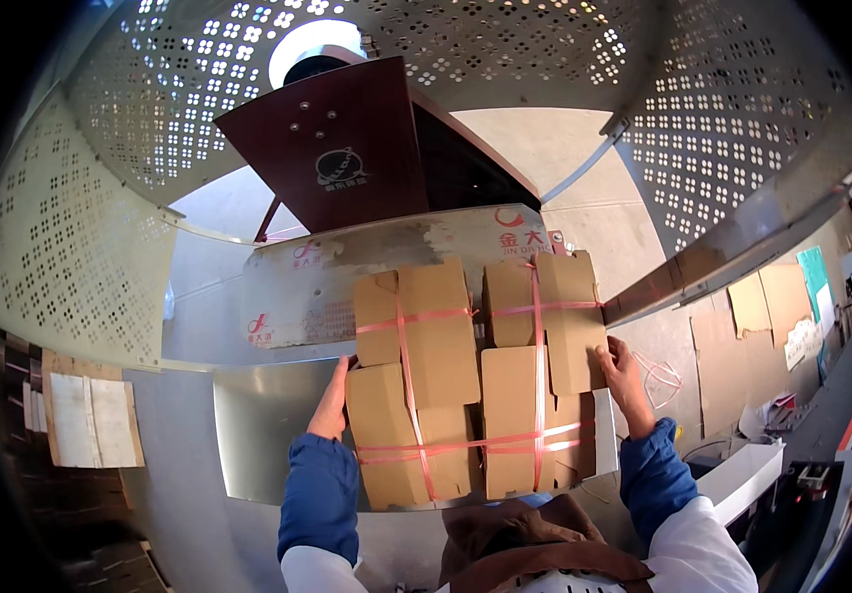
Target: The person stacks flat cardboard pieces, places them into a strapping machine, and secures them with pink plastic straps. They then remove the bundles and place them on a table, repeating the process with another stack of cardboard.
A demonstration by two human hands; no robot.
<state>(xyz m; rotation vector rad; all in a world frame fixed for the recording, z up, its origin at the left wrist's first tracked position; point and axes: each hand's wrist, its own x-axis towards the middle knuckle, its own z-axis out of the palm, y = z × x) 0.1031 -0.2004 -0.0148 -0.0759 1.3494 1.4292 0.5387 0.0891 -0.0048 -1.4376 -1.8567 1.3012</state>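
Note:
A bundle of brown cardboard pieces lies in front of me, bound lengthwise and crosswise with pink plastic strapping. My left hand presses against the bundle's left side, its fingers partly hidden at the edge. On the right side, my right hand holds the bundle's edge, thumb toward the top and fingers bent. Beneath the bundle are a shiny metal tabletop and, farther off, a worn metal plate with red printing.
A dark red machine head stands beyond the plate. Perforated metal guards curve around the far side and both flanks. Stacked cardboard is at the left. Flat cardboard sheets and loose pink strapping lie on the floor at right.

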